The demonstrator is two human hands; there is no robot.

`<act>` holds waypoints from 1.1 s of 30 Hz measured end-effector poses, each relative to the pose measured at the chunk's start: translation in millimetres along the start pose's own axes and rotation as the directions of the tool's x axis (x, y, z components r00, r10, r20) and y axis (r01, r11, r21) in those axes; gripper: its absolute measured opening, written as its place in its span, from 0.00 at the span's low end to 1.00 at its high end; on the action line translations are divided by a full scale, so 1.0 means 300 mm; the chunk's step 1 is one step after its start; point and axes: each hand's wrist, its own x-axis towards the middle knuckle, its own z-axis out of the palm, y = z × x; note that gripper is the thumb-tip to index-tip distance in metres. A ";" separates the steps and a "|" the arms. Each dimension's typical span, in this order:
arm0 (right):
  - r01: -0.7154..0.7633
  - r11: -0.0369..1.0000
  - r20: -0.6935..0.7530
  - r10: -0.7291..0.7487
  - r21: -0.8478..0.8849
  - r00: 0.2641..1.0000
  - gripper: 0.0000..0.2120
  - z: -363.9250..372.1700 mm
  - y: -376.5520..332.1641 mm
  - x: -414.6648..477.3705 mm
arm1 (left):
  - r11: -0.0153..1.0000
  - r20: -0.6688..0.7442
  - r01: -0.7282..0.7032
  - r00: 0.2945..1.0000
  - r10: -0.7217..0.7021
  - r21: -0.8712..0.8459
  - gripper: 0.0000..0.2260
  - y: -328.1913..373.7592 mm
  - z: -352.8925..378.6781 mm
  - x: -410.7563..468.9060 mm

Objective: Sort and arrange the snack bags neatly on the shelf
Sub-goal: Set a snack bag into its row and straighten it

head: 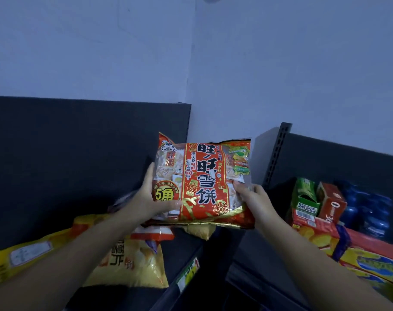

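Note:
A large red and gold snack bag (202,182) with big Chinese lettering is held upright in front of the dark shelf back panel (79,153). My left hand (153,198) grips its lower left edge, thumb across the front. My right hand (254,196) grips its lower right edge. Below it on the shelf lie yellow snack bags (132,263), partly hidden by my left forearm, and another yellow bag (200,231) peeks out under the red one.
A second shelf unit to the right holds green and red cartons (314,198), a blue pack (368,212) and flat red and yellow boxes (357,254). A slotted upright post (278,151) separates the two units. A price tag strip (188,274) runs along the shelf's front edge.

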 end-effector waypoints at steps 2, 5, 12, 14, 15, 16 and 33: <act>0.045 0.996 0.025 -0.043 -0.072 0.999 0.19 0.010 0.023 0.072 | 1.000 -0.014 0.012 1.000 -0.012 -0.015 0.61 -0.021 -0.004 0.075; 0.118 0.973 0.066 -0.107 -0.196 0.992 0.23 0.039 0.049 0.161 | 0.999 -0.032 0.040 0.999 -0.040 -0.021 0.57 -0.044 -0.018 0.175; 0.287 0.913 0.244 -0.219 -0.291 0.945 0.21 0.076 0.020 0.355 | 0.999 -0.065 0.035 0.997 -0.036 -0.011 0.50 -0.099 -0.062 0.417; 0.330 0.892 0.262 -0.254 -0.308 0.931 0.24 0.077 0.003 0.415 | 1.000 -0.063 0.023 0.998 -0.024 -0.017 0.46 -0.099 -0.064 0.488; 0.346 0.884 0.277 -0.262 -0.316 0.924 0.26 0.077 -0.001 0.449 | 1.000 -0.064 0.017 0.998 -0.018 -0.010 0.45 -0.094 -0.064 0.523; 0.354 0.880 0.284 -0.268 -0.316 0.921 0.28 0.077 -0.004 0.485 | 1.000 -0.062 0.014 0.998 -0.014 -0.001 0.45 -0.095 -0.067 0.564; 0.168 0.516 0.224 0.048 -0.840 0.973 0.39 0.119 0.201 0.962 | 0.751 -0.087 0.254 0.963 -0.254 0.609 0.38 -0.312 0.008 0.945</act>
